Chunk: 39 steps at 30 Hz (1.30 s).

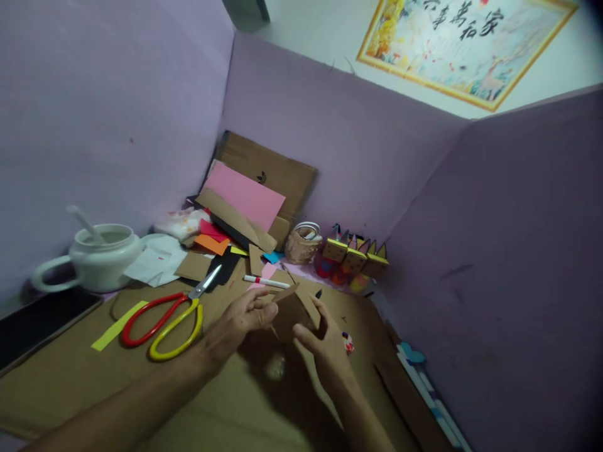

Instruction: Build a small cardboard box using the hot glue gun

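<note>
A folded cardboard piece is held up over the middle of the cardboard-covered worktop. The left hand has its grip clamped on the piece's left side, the thumb at its edge; the right hand has its grip clamped round the right side, thumb in front and fingers behind. Just beyond the hands lies a white pen with a red band. Left of the left hand, scissors with one red and one yellow handle lie with their blades toward the far edge, near a yellow paper strip. A white pot and a black flat object are by the left edge. At the far edge, pink paper leans on a cardboard sheet; toward the far right corner stand a brown container and yellow-topped decorated items
</note>
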Each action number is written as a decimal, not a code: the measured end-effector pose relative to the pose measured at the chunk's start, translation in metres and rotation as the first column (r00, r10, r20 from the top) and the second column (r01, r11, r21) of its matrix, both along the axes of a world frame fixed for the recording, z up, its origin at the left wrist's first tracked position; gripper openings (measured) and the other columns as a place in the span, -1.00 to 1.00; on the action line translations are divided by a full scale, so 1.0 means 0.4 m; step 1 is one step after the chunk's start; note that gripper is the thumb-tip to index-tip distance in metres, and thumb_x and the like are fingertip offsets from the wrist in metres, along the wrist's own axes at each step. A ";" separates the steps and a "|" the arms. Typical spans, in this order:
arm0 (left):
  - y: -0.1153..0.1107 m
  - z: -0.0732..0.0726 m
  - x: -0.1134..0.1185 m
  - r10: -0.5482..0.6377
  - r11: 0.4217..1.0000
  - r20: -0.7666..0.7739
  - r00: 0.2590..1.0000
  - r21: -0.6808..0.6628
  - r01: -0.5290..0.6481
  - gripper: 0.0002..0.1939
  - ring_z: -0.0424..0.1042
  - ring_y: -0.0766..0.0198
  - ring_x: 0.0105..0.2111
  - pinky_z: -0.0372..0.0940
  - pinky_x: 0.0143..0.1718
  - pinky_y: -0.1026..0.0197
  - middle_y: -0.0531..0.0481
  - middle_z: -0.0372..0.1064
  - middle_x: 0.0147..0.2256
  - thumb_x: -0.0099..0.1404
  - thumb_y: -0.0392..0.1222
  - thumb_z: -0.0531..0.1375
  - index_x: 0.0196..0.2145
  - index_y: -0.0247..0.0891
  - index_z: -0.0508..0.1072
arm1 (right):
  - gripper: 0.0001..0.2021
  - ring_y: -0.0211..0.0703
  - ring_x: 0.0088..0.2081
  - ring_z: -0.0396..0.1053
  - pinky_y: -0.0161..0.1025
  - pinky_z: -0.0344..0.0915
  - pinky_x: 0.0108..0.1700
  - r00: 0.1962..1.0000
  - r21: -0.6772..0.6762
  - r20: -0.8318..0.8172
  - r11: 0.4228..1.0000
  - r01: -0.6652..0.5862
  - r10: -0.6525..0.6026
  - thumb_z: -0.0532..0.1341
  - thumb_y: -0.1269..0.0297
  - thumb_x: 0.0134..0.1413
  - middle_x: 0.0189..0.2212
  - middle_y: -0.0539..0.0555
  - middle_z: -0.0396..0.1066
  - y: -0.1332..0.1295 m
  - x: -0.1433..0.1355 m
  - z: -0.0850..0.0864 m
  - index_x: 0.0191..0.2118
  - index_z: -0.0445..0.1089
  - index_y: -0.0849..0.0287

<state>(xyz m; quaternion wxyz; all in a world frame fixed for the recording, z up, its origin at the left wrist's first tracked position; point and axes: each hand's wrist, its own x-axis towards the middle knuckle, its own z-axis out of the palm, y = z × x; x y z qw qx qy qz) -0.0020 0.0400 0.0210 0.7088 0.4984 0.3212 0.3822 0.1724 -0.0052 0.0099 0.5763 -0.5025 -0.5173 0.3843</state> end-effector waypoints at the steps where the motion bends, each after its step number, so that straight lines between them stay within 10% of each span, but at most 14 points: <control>1: 0.003 -0.002 -0.001 -0.006 0.999 0.010 1.000 0.052 0.006 -0.31 0.41 0.11 -0.14 0.28 -0.20 0.19 -0.09 0.43 -0.11 -0.01 0.07 0.35 0.05 -0.18 0.33 | -0.34 0.07 -0.17 0.45 -0.07 0.40 -0.15 0.991 -0.035 -0.134 0.999 -0.034 0.029 0.37 0.11 -0.22 -0.15 0.14 0.48 -0.002 0.011 -0.003 0.07 0.26 0.14; 5: 0.004 -0.012 0.009 -0.047 0.990 -0.004 0.999 0.132 0.047 -0.29 0.39 -0.01 -0.05 0.27 -0.07 0.07 -0.17 0.37 0.01 -0.09 -0.05 0.40 0.03 -0.22 0.37 | -0.29 0.04 -0.28 0.50 -0.08 0.42 -0.25 0.921 -0.043 -0.374 0.990 -0.134 0.108 0.36 0.09 -0.20 -0.21 0.13 0.52 -0.016 0.033 -0.013 0.14 0.24 0.11; 11: -0.003 -0.015 0.020 -0.221 0.963 0.083 0.972 0.176 0.204 -0.53 0.44 -0.02 -0.12 0.28 -0.08 0.04 -0.18 0.49 -0.13 0.06 -0.06 0.32 -0.08 -0.32 0.47 | -0.25 0.20 -0.03 0.43 0.07 0.38 -0.06 0.941 -0.048 -0.305 0.985 -0.169 0.146 0.42 0.09 -0.27 0.03 0.20 0.42 -0.032 0.012 -0.019 0.14 0.28 0.08; 18: 0.002 -0.028 0.012 -0.149 0.928 -0.095 0.984 0.330 0.172 -0.60 0.41 -0.05 -0.15 0.28 -0.13 0.06 -0.13 0.47 -0.23 0.13 -0.01 0.26 -0.14 -0.34 0.49 | -0.29 0.16 0.06 0.35 0.06 0.33 0.03 0.963 -0.044 -0.246 0.992 -0.122 0.108 0.40 0.12 -0.20 0.04 0.16 0.41 -0.032 0.019 -0.036 0.15 0.26 0.06; 29: -0.005 -0.019 0.019 -0.185 0.980 -0.026 0.982 -0.084 0.183 -0.44 0.46 0.07 -0.30 0.34 -0.40 0.18 -0.08 0.46 -0.28 0.09 0.16 0.25 -0.04 -0.22 0.39 | -0.27 0.16 0.10 0.31 0.03 0.33 0.04 0.997 0.034 0.007 0.997 -0.072 0.071 0.37 0.16 -0.18 0.14 0.16 0.29 -0.030 0.005 -0.023 0.20 0.21 0.04; 39: -0.016 0.003 0.019 -0.091 0.946 0.150 0.985 -0.295 0.132 -0.60 0.49 0.17 -0.38 0.38 -0.30 0.17 -0.09 0.53 -0.35 0.05 -0.18 0.33 -0.14 -0.34 0.44 | -0.32 0.09 0.14 0.24 0.00 0.18 0.17 0.958 0.246 0.279 0.969 0.000 -0.070 0.36 0.24 -0.09 0.13 0.18 0.26 -0.035 -0.003 -0.057 0.18 0.17 0.07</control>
